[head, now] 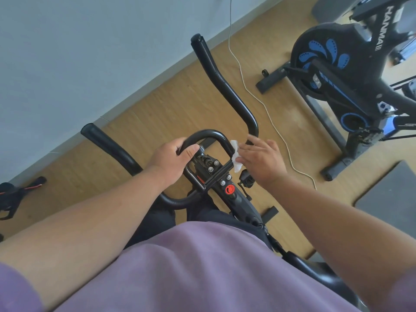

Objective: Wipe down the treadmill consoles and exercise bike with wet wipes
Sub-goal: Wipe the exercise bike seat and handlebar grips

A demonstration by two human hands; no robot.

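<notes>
The exercise bike [225, 176] handlebar loop [209, 134] is gripped by the left hand [173, 161], the right hand [263, 158] pressing a wet wipe [235, 154] flat-fingered.

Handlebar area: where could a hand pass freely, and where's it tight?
Free: between the two long outer handlebar arms, beyond the inner loop. Tight: stem bolts, red knob, with left hand gripping the loop and right hand pressing the wipe.

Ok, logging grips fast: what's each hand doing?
Left hand: gripping the handlebar loop.
Right hand: pressing the wipe against it.
</notes>
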